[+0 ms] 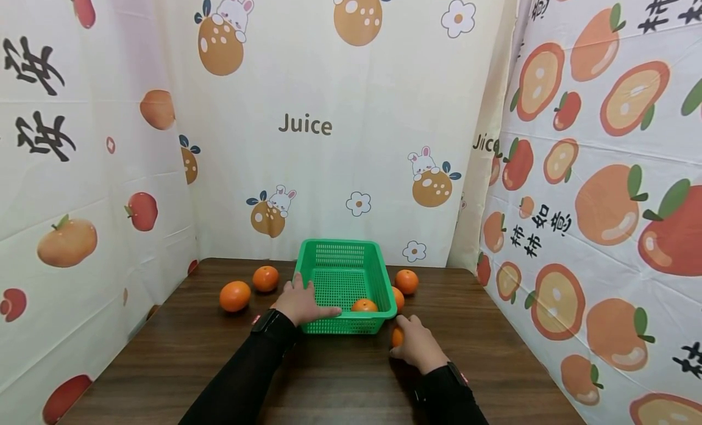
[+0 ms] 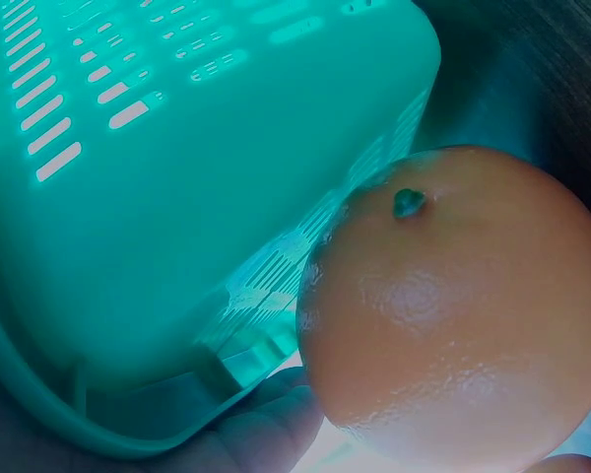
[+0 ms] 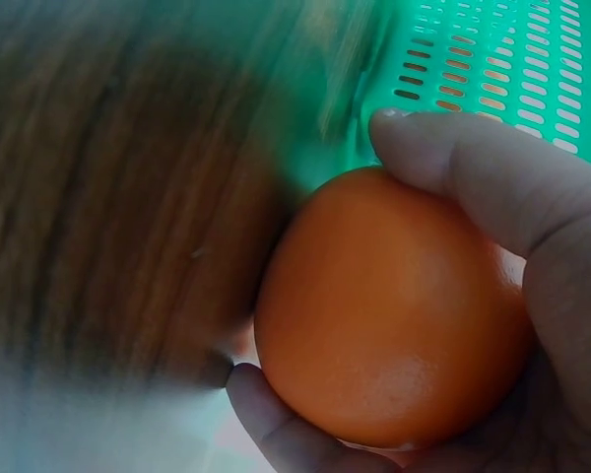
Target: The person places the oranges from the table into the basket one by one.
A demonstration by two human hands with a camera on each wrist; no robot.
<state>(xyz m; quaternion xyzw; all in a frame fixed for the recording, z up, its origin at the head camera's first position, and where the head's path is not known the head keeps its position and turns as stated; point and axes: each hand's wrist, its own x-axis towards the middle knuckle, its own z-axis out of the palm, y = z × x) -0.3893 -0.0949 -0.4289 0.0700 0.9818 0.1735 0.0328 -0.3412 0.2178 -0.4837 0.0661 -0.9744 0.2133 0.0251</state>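
A green slotted basket (image 1: 339,272) stands mid-table with one orange (image 1: 364,305) inside. My left hand (image 1: 301,303) rests on its front left corner, fingers straight and thumb stretched along the front rim. In the left wrist view the basket wall (image 2: 177,197) is close beside an orange (image 2: 453,315), with a fingertip (image 2: 266,429) below the rim. My right hand (image 1: 418,347) grips another orange (image 1: 397,337) on the table by the basket's front right corner. The right wrist view shows its fingers (image 3: 473,177) curled round that orange (image 3: 389,310).
Two oranges (image 1: 234,296) (image 1: 265,278) lie left of the basket, and two more (image 1: 406,281) (image 1: 398,298) lie against its right side. Fruit-printed curtains close in the dark wooden table (image 1: 329,382) on the left, back and right.
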